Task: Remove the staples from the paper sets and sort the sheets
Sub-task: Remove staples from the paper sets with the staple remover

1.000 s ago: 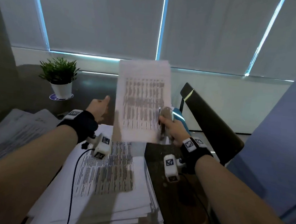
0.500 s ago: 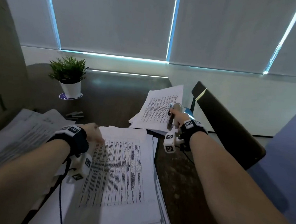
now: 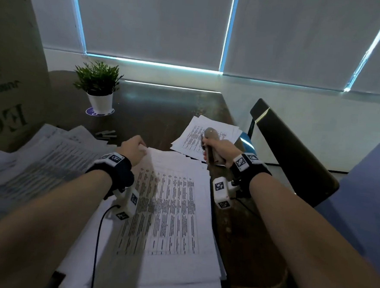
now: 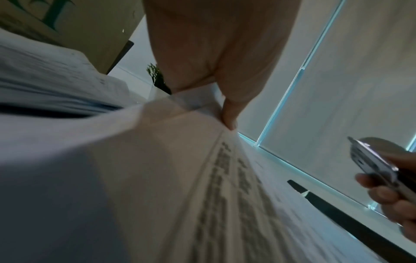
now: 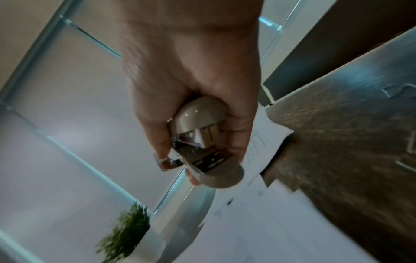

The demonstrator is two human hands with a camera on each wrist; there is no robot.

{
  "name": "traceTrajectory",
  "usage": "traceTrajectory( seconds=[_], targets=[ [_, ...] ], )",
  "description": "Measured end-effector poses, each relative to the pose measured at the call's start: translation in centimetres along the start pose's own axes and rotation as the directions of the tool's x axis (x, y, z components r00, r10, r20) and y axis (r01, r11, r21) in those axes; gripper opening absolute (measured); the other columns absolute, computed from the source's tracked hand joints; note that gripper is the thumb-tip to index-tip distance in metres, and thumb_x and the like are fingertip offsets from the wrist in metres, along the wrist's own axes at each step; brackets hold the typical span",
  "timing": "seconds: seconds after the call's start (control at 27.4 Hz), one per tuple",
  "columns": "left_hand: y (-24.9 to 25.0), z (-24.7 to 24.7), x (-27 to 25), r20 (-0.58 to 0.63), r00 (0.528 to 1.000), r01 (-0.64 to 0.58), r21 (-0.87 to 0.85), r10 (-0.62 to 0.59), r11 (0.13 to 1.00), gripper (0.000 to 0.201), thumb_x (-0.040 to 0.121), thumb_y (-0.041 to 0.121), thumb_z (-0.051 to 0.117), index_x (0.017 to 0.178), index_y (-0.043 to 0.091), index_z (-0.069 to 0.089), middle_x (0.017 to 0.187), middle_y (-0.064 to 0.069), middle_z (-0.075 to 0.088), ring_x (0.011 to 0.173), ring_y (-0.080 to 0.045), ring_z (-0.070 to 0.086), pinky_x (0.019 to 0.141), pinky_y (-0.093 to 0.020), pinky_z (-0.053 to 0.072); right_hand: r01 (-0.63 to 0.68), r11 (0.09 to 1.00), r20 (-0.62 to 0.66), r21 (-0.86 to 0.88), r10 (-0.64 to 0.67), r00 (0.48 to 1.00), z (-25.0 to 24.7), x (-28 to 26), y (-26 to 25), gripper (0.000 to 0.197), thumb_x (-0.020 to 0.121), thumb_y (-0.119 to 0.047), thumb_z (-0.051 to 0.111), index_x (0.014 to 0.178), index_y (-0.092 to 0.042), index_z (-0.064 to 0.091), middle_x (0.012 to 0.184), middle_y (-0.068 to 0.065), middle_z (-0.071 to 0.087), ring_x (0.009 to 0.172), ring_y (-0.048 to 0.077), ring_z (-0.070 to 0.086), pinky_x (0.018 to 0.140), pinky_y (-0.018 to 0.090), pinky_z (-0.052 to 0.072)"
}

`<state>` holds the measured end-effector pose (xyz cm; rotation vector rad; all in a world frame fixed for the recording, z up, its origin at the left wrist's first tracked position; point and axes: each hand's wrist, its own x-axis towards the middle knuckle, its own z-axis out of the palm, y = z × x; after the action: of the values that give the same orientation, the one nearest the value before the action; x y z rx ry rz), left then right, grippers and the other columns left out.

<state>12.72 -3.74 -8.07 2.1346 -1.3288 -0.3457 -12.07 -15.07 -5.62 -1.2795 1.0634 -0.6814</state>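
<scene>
A thick stack of printed paper sets (image 3: 171,210) lies on the dark table in front of me. My left hand (image 3: 134,150) pinches the far left corner of the top set (image 4: 184,160), and the left wrist view shows that corner lifted between thumb and fingers (image 4: 228,117). My right hand (image 3: 218,148) grips a beige and metal staple remover (image 3: 209,140) (image 5: 202,142), held in the air just past the stack's far right corner. A smaller pile of loose sheets (image 3: 221,129) lies behind the right hand.
A messy heap of papers (image 3: 37,160) covers the left of the table. A potted plant (image 3: 98,88) and strips of staples (image 3: 106,134) sit further back, a cardboard box (image 3: 10,63) stands at far left, and a dark chair (image 3: 292,151) stands at right.
The right hand laid the raised sheet on the far right pile, then drew back toward the stack with the tool. The left hand came down and took the top set's far left corner.
</scene>
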Motion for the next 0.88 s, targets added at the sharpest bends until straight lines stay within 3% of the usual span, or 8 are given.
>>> traceTrajectory(
  seconds=[0.15, 0.22, 0.26, 0.33, 0.4, 0.55, 0.73, 0.88],
  targets=[
    [0.1, 0.8, -1.8, 0.124, 0.992, 0.023, 0.037, -0.027, 0.999, 0.016, 0.09, 0.017, 0.06, 0.105, 0.018, 0.057, 0.109, -0.01, 0.059, 0.1, -0.028, 0.056, 0.078, -0.031, 0.045, -0.027, 0.98, 0.138, -0.197, 0.055, 0.989, 2.2, -2.4, 0.6, 0.011, 0.096, -0.01, 0.057, 0.096, 0.001, 0.054, 0.075, 0.013, 0.059, 0.059, 0.02, 0.059, 0.051, 0.028, 0.051],
    [-0.1, 1.2, -2.8, 0.177, 0.983, 0.049, 0.033, -0.054, 0.998, 0.021, 0.088, 0.012, 0.06, 0.105, 0.021, 0.052, 0.105, -0.01, 0.058, 0.087, -0.023, 0.055, 0.063, -0.027, 0.043, 0.017, 0.92, 0.218, -0.392, 0.075, 0.973, 3.4, -3.8, 0.9, 0.012, 0.094, -0.008, 0.058, 0.102, -0.001, 0.053, 0.083, 0.012, 0.063, 0.067, 0.02, 0.062, 0.06, 0.029, 0.053],
    [-0.1, 1.5, -3.1, 0.191, 0.981, 0.036, 0.04, -0.043, 0.999, 0.021, 0.088, 0.007, 0.057, 0.103, 0.021, 0.052, 0.107, -0.011, 0.059, 0.083, -0.02, 0.053, 0.059, -0.024, 0.04, 0.081, 0.827, 0.242, -0.557, 0.068, 0.968, 3.9, -4.1, 1.1, 0.017, 0.092, -0.012, 0.061, 0.105, -0.004, 0.054, 0.088, 0.01, 0.064, 0.075, 0.02, 0.063, 0.066, 0.029, 0.053],
    [0.0, 1.8, -3.5, 0.183, 0.982, 0.029, 0.047, -0.037, 0.998, 0.021, 0.091, 0.002, 0.053, 0.098, 0.02, 0.06, 0.118, -0.011, 0.059, 0.093, -0.021, 0.054, 0.068, -0.021, 0.039, 0.202, 0.53, 0.261, -0.823, 0.037, 0.965, 5.0, -5.0, 1.8, 0.032, 0.089, -0.023, 0.067, 0.115, -0.009, 0.055, 0.102, 0.005, 0.062, 0.091, 0.021, 0.06, 0.074, 0.03, 0.049],
    [0.6, 1.9, -4.0, 0.186, 0.98, 0.07, 0.028, -0.074, 0.997, 0.019, 0.093, 0.004, 0.054, 0.099, 0.014, 0.069, 0.124, -0.009, 0.058, 0.109, -0.025, 0.055, 0.079, -0.026, 0.041, 0.244, 0.378, 0.265, -0.893, 0.004, 0.964, 6.3, -5.7, 2.6, 0.04, 0.089, -0.024, 0.065, 0.125, -0.011, 0.052, 0.115, 0.007, 0.058, 0.101, 0.024, 0.058, 0.077, 0.029, 0.045],
    [0.5, 2.2, -4.5, 0.183, 0.974, 0.149, -0.052, -0.137, 0.988, 0.017, 0.091, 0.012, 0.061, 0.106, 0.009, 0.07, 0.12, -0.01, 0.063, 0.108, -0.025, 0.058, 0.087, -0.031, 0.046, 0.337, 0.3, 0.33, -0.892, -0.074, 0.941, 7.9, -6.6, 3.5, 0.02, 0.099, -0.014, 0.043, 0.113, -0.002, 0.05, 0.108, 0.015, 0.058, 0.103, 0.035, 0.056, 0.074, 0.032, 0.036],
    [0.3, 2.4, -5.1, 0.193, 0.971, 0.161, -0.082, -0.143, 0.984, 0.023, 0.084, 0.019, 0.072, 0.105, 0.014, 0.065, 0.115, -0.007, 0.063, 0.089, -0.018, 0.058, 0.074, -0.027, 0.045, 0.355, 0.255, 0.34, -0.899, -0.101, 0.935, 8.8, -7.7, 3.0, 0.038, 0.102, -0.014, 0.039, 0.137, -0.002, 0.046, 0.131, 0.019, 0.056, 0.116, 0.035, 0.053, 0.092, 0.034, 0.041],
    [0.5, 2.4, -5.3, 0.187, 0.979, 0.097, -0.077, -0.081, 0.992, 0.024, 0.085, 0.019, 0.071, 0.108, 0.016, 0.068, 0.125, -0.006, 0.061, 0.099, -0.019, 0.058, 0.077, -0.025, 0.043, 0.322, 0.249, 0.312, -0.913, -0.078, 0.947, 9.6, -7.1, 3.7, 0.022, 0.099, -0.018, 0.043, 0.118, -0.008, 0.049, 0.111, 0.016, 0.06, 0.098, 0.032, 0.056, 0.075, 0.034, 0.042]
  ],
)
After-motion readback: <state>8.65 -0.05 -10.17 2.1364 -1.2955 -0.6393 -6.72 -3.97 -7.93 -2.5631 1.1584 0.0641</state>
